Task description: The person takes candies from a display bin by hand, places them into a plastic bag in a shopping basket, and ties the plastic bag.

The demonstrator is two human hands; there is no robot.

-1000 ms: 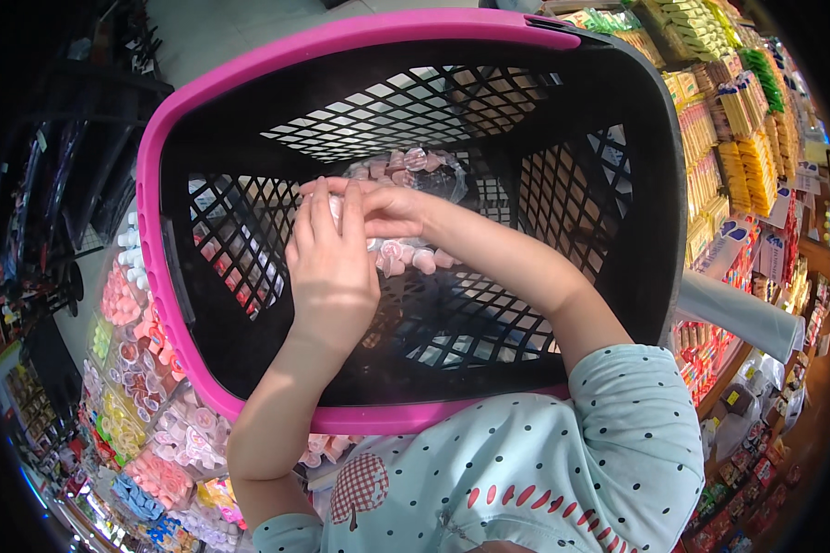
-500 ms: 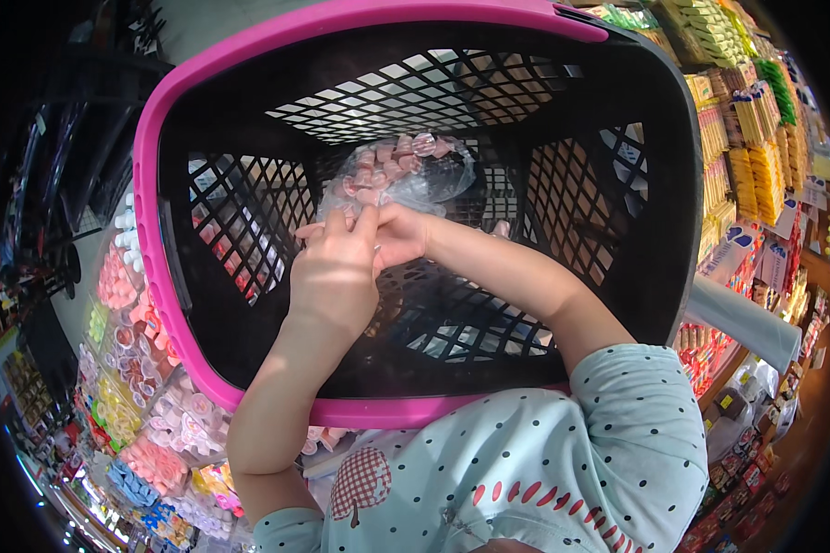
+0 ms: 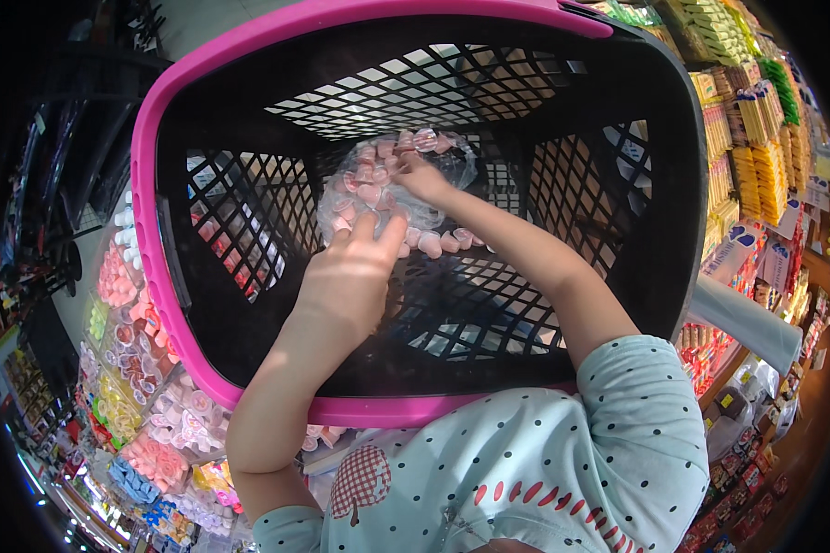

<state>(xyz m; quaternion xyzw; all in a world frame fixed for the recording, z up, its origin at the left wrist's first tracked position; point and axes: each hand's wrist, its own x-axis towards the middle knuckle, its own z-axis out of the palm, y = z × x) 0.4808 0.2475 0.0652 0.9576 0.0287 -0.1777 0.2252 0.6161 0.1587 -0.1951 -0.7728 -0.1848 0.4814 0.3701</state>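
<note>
Deep inside a black lattice shopping basket (image 3: 655,276) with a pink rim lies a clear plastic bag (image 3: 461,166) with several small pink pieces (image 3: 369,175) in and around it. What kind they are I cannot make out. A row of similar pink pieces (image 3: 438,243) shows along the bag's near side. My left hand (image 3: 346,276) is at the bag's near left edge, its fingers bent onto the plastic and the thumb hidden. Over the pink pieces at the bag's right, my right hand (image 3: 421,177) has its fingers drawn together; what is between them is hidden.
Packets of small pink, yellow and blue goods (image 3: 157,461) lie to the left, outside the basket. Shelves with yellow packaged goods (image 3: 756,175) rise at the right. A rolled clear sheet (image 3: 742,323) sticks out beside the basket's right side.
My right hand has moved from beside the left hand to farther over the pink pieces. The bag looks more spread out, and a row of pink pieces now shows at its near side.
</note>
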